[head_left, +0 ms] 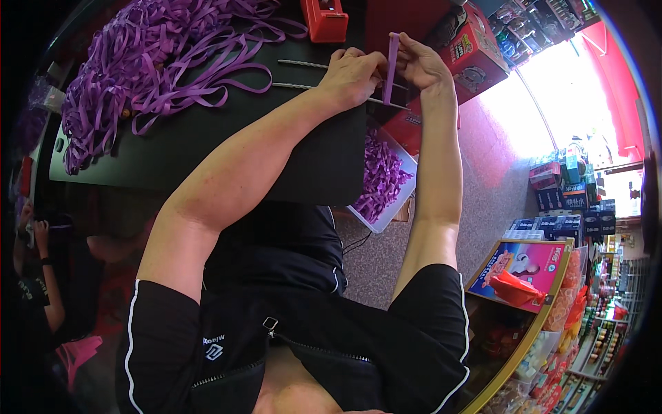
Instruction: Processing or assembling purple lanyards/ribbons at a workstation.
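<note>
A short stretch of purple ribbon stands beyond the table's right edge, its upper end pinched by the fingers of my right hand. Just left of it, my left hand is closed, with curled fingertips close against the ribbon; what they grip is hidden. Two thin twisted metal rods run from the table under my left hand, and their far ends show past the ribbon. A big tangled heap of purple ribbon covers the table's far left, with loose loops trailing toward the rods.
The dark table ends beneath my left wrist. Below its right edge, a pale plastic bin holds purple ribbon pieces. A red box-shaped object is at the back. Red cartons and a display counter stand rightward. Another person's arm shows far left.
</note>
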### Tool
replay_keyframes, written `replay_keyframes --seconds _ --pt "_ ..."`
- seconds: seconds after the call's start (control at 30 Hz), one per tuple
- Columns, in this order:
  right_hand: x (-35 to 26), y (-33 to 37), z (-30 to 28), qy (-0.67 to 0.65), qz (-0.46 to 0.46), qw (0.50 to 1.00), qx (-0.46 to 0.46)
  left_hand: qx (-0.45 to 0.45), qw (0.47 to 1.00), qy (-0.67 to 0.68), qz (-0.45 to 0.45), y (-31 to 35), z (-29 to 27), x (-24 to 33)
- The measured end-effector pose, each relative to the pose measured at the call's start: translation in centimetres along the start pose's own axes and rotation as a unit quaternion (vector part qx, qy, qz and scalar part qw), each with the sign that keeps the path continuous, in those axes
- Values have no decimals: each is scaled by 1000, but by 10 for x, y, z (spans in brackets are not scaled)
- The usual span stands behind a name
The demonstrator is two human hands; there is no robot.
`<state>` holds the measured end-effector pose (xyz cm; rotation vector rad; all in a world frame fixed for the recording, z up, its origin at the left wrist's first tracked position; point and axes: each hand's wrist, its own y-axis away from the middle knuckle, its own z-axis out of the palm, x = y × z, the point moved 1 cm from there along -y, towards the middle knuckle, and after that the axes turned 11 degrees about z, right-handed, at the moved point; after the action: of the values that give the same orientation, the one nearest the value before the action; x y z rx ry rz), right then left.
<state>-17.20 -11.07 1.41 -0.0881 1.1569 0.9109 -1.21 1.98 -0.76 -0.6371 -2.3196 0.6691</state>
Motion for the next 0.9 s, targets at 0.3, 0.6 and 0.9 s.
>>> replay_keyframes --seconds 0.3,0.6,0.9 --pt "26 -27 -27 -26 61 998 20 13 1000 -9 1 -2 1 0" --pt "54 -38 -44 -106 66 992 34 -9 1000 -28 6 -4 3 4" --pt "112 2 -30 243 -38 956 162 -23 999 -41 -5 0 4 -1"
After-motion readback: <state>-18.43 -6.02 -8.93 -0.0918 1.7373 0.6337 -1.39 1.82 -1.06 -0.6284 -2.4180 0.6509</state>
